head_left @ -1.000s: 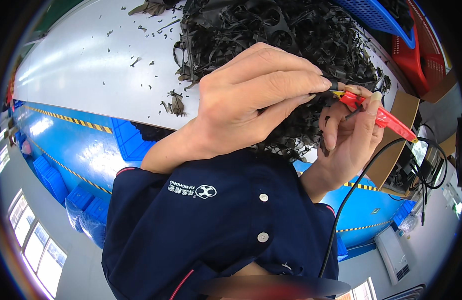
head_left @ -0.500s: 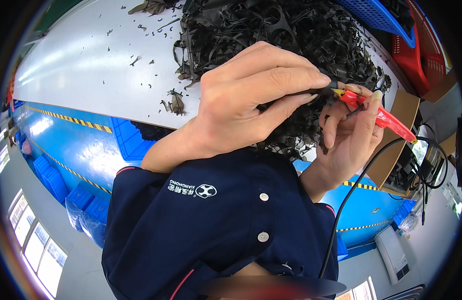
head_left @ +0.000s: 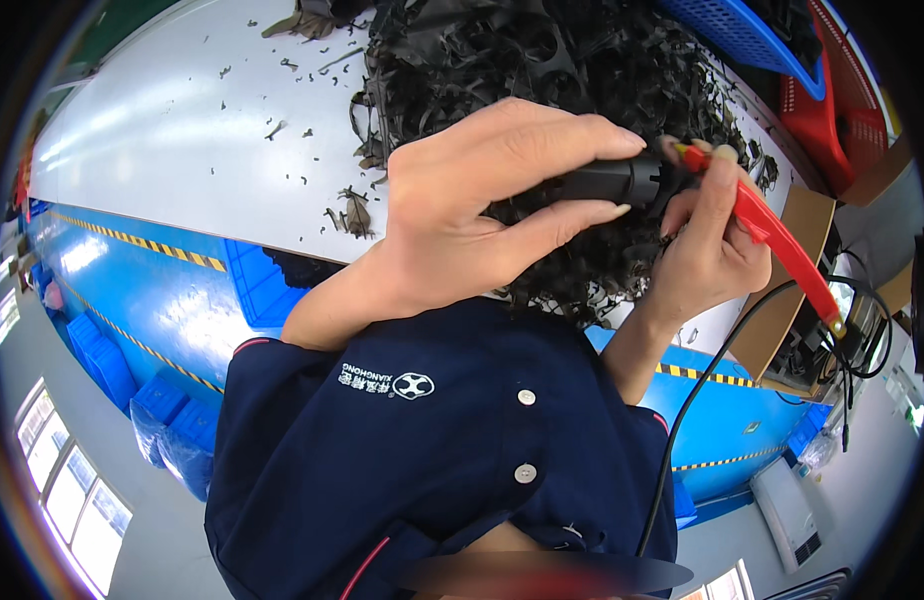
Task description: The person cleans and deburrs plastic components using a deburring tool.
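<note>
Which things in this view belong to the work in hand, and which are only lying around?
In use:
- black part, in the left hand
- red-handled tool, in the right hand

Seemingly just lying around:
- heap of black scraps
- blue basket
- red basket
- cardboard box

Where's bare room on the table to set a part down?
Free: white tabletop, left end, between the glossy blue floor and scattered dark scraps.
Crowded: middle and right, covered by the tangled black strip pile behind the left hand and right hand.
</note>
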A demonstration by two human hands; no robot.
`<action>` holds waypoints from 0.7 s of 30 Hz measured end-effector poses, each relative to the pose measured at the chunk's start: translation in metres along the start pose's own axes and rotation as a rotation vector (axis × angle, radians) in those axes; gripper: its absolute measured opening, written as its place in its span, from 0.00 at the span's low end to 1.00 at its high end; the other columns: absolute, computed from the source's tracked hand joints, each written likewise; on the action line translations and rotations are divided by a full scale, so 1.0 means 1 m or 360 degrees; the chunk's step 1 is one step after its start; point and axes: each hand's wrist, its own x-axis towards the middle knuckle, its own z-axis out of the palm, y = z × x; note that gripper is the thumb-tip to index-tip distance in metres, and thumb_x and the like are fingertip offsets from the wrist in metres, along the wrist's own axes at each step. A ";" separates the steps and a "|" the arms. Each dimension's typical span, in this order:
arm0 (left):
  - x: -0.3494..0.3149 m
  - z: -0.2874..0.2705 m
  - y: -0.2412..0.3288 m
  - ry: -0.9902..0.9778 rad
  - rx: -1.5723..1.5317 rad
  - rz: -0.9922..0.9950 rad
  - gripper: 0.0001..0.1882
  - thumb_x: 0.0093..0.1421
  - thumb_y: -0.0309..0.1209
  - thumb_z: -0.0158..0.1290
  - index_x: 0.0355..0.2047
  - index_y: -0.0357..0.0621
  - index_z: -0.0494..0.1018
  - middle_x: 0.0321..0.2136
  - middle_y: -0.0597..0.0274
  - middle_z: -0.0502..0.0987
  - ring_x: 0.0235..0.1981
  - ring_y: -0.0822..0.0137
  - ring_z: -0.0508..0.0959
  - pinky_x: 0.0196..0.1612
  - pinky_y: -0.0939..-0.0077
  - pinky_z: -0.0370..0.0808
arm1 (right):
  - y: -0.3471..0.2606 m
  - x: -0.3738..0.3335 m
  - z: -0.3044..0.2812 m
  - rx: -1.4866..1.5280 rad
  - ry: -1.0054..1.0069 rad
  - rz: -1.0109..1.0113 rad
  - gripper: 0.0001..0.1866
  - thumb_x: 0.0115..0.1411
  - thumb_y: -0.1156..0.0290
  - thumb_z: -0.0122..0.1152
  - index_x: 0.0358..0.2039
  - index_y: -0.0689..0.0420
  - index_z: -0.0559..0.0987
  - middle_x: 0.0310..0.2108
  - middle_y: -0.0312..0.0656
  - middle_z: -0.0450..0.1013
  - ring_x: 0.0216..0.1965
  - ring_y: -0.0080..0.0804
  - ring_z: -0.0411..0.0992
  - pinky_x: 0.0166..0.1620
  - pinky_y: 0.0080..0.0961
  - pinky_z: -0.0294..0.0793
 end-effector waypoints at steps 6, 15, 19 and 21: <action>0.012 -0.008 0.001 0.0062 -0.0384 -0.0305 0.23 0.40 0.12 0.59 0.36 0.34 0.62 0.32 0.50 0.71 0.34 0.66 0.74 0.35 0.79 0.75 | 0.003 0.031 0.007 -0.0392 -0.0759 -0.0854 0.07 0.42 0.78 0.63 0.25 0.59 0.77 0.23 0.41 0.69 0.23 0.29 0.68 0.25 0.18 0.65; 0.024 -0.020 -0.014 0.0194 0.0029 -0.0286 0.14 0.42 0.18 0.59 0.23 0.40 0.63 0.30 0.60 0.71 0.28 0.75 0.72 0.29 0.88 0.67 | 0.016 0.043 0.007 -0.0696 -0.0474 -0.1207 0.12 0.38 0.74 0.66 0.27 0.54 0.77 0.18 0.34 0.64 0.26 0.31 0.62 0.32 0.26 0.60; 0.033 -0.033 -0.019 0.0130 0.0253 -0.0166 0.13 0.43 0.21 0.59 0.24 0.39 0.63 0.32 0.58 0.71 0.26 0.72 0.72 0.28 0.83 0.69 | 0.017 0.035 -0.006 -0.0592 -0.0212 -0.1053 0.08 0.42 0.78 0.62 0.26 0.55 0.78 0.16 0.34 0.63 0.21 0.29 0.59 0.27 0.21 0.58; 0.046 -0.035 -0.011 0.0217 0.0335 -0.0131 0.13 0.44 0.21 0.58 0.28 0.37 0.65 0.36 0.57 0.70 0.25 0.71 0.72 0.28 0.82 0.69 | 0.018 0.035 -0.009 -0.0577 -0.0162 -0.1006 0.07 0.43 0.79 0.62 0.26 0.56 0.78 0.16 0.34 0.63 0.21 0.29 0.58 0.27 0.21 0.58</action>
